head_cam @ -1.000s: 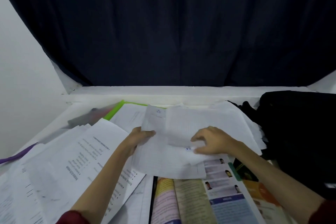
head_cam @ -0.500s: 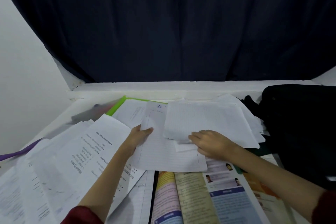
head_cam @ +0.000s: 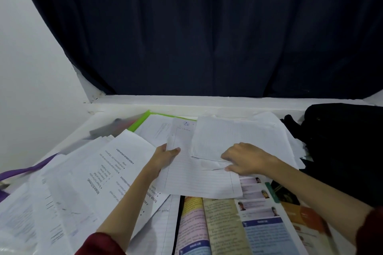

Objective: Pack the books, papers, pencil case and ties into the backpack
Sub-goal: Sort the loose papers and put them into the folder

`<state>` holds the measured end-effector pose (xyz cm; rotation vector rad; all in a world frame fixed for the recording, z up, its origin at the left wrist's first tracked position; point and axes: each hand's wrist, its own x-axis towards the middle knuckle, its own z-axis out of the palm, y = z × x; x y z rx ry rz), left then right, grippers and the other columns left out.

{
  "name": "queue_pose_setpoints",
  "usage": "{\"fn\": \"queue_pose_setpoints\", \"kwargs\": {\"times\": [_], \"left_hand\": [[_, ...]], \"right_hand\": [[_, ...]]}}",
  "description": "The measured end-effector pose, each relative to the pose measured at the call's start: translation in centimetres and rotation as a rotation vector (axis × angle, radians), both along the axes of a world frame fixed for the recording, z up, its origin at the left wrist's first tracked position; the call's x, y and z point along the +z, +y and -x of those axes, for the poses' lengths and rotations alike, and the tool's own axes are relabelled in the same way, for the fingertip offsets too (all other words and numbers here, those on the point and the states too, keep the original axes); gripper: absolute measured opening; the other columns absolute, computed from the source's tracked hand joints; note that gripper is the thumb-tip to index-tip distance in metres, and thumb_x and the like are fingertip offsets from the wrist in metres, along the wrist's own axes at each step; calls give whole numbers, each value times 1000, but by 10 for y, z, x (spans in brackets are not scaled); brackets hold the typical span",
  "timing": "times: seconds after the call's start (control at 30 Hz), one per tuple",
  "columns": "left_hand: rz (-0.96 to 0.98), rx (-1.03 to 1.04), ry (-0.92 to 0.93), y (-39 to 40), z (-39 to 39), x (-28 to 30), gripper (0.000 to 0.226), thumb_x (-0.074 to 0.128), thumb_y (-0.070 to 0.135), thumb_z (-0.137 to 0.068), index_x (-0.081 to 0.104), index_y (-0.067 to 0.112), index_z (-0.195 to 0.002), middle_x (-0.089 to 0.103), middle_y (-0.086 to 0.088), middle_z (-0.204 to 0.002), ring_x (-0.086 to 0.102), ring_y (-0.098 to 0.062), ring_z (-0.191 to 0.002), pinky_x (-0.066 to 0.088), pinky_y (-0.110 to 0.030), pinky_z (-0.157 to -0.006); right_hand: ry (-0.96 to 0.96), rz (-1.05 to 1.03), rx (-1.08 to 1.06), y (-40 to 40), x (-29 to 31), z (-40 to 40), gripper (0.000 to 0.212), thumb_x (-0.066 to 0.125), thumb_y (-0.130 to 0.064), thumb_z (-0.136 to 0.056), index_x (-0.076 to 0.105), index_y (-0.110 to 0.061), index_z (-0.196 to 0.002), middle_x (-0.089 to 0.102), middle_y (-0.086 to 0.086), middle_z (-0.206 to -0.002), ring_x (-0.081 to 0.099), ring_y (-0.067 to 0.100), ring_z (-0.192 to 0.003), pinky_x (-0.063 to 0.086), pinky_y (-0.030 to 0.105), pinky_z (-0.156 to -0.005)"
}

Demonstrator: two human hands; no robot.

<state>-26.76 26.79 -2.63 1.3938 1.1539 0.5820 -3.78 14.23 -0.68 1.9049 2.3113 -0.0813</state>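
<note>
Left hand (head_cam: 163, 158) is gripping the left edge of a lined sheet (head_cam: 199, 176), thumb on top, fingers curled under it. Right hand (head_cam: 245, 159) is pinching a crumpled grid paper (head_cam: 234, 136) lying on top of that sheet, fingers bent onto its lower edge. Printed papers (head_cam: 83, 182) are fanning across the left of the desk (head_cam: 78, 132). An open colourful book (head_cam: 238, 223) is lying at the near edge, partly under the lined sheet. The black backpack (head_cam: 344, 147) is sitting at the right, just beside the paper pile. A green folder (head_cam: 143, 120) and purple strap (head_cam: 24, 170) are lying further left.
</note>
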Motion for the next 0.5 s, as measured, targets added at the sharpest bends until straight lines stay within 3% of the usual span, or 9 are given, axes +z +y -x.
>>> {"fn": "queue_pose_setpoints", "kwargs": {"times": [0.13, 0.2, 0.27, 0.37, 0.43, 0.5], "left_hand": [[4, 6, 4, 0, 0, 0, 22, 61, 19, -92, 60, 7, -111, 67, -8, -100, 64, -26, -93, 51, -36, -83], [3, 9, 6, -1, -1, 1, 21, 61, 19, -92, 60, 8, -110, 67, -8, -100, 64, -26, -92, 51, -36, -83], [0, 9, 8, -1, -1, 2, 21, 61, 19, -93, 60, 8, -110, 67, -9, -101, 64, -26, -92, 51, -35, -83], [-1, 6, 6, -3, 0, 3, 20, 60, 18, -93, 61, 7, -110, 67, -11, -104, 64, -24, -89, 51, -35, -81], [12, 3, -3, -3, 1, 3, 23, 60, 17, -93, 61, 5, -112, 68, -10, -105, 65, -25, -89, 52, -35, -80], [42, -26, -43, -6, 2, 9, 25, 58, 17, -94, 60, 6, -117, 69, -9, -105, 66, -25, -91, 53, -35, -77]], "right_hand": [[-318, -92, 189, -3, -10, 10, 14, 44, -5, -95, 55, -3, -104, 61, 12, -92, 58, 26, -78, 36, 32, -65], [-455, -143, 274, -4, -17, 12, 23, 43, 10, -87, 56, 0, -102, 62, 12, -85, 57, 24, -70, 39, 32, -62], [-513, -154, 266, 2, -20, 12, 22, 50, 13, -80, 59, 1, -95, 62, 10, -78, 58, 21, -64, 43, 30, -60], [-375, -234, 211, 12, -14, 17, 15, 67, 6, -70, 61, -5, -78, 63, 8, -68, 59, 19, -56, 39, 27, -52], [-164, -279, 51, 18, -8, 23, 13, 49, 2, -86, 59, -3, -93, 66, 15, -87, 61, 27, -72, 36, 30, -60], [105, -334, -151, 25, 5, 29, 18, 40, -3, -91, 57, -4, -88, 62, 14, -84, 52, 26, -70, 32, 29, -61]]}}
